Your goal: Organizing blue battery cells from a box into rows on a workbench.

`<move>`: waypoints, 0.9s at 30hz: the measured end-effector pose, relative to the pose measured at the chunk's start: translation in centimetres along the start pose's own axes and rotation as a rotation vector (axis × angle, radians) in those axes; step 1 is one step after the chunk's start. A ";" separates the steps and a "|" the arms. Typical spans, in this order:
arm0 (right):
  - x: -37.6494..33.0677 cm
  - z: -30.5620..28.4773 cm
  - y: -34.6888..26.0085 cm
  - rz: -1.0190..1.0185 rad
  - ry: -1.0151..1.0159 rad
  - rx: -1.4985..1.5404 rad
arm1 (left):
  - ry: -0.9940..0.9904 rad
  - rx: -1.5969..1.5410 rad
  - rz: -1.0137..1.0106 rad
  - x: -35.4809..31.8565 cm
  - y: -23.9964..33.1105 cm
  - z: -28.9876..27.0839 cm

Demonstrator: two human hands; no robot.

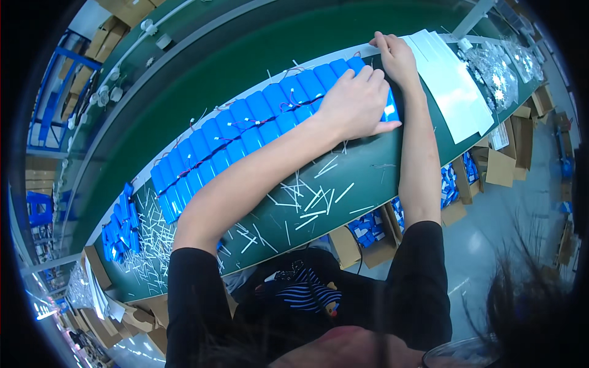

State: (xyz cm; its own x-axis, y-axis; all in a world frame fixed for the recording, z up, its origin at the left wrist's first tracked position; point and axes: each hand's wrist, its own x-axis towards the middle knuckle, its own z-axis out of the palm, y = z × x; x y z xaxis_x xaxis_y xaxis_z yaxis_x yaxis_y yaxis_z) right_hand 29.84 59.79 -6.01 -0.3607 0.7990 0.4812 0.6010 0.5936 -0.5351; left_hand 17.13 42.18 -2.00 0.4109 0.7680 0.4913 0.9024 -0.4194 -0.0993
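In the head view, a long double row of blue battery packs (257, 132) lies along the green surface (356, 184), each pack joined to thin red and black leads that run down the middle of the row. The left hand (356, 104) lies flat on the packs at the far end of the row, fingers (362, 76) pressed together and bent over the top pack, thumb stretched along the near edge of the row; it presses rather than pinches. The right hand (396, 58) reaches just beyond that same end, its fingers curled on the edge where the row meets a stack of white sheets (451, 86); whether they grip a pack or a sheet I cannot tell, since the left hand covers the join. Judging from how things lie, most of the row looks laid out and lined up, and the work now sits at its far end. A smaller loose heap of blue packs (123, 227) at the opposite end of the row seems still unsorted. White strips (307, 205) litter the surface on the near side of the row. Open cardboard boxes (368, 230) below the surface edge hold more blue packs. The last packs under the left palm are hidden, and a pile of small clear parts (497, 70) beyond the white sheets is too blurred to name.
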 end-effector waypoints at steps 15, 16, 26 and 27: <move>-0.7 1.2 -2.6 0.018 -0.233 0.245 | -0.233 0.130 -0.182 -1.9 -1.3 0.0; -0.7 1.3 -2.6 0.016 -0.235 0.248 | -0.234 0.132 -0.185 -1.9 -1.3 0.0; -0.7 3.2 -2.8 -0.102 -0.184 0.079 | -0.293 0.188 -0.161 -2.7 -1.0 0.9; -0.7 3.3 -2.9 -0.083 -0.187 0.094 | -0.297 0.176 -0.140 -2.8 -0.9 1.0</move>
State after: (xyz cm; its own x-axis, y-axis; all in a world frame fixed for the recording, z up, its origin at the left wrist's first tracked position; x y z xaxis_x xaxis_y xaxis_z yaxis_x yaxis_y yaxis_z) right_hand 26.03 57.84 -7.12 -0.5377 0.7456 0.3938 0.4979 0.6576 -0.5653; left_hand 15.28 40.89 -4.19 0.2787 0.9297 0.2409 0.9503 -0.2307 -0.2090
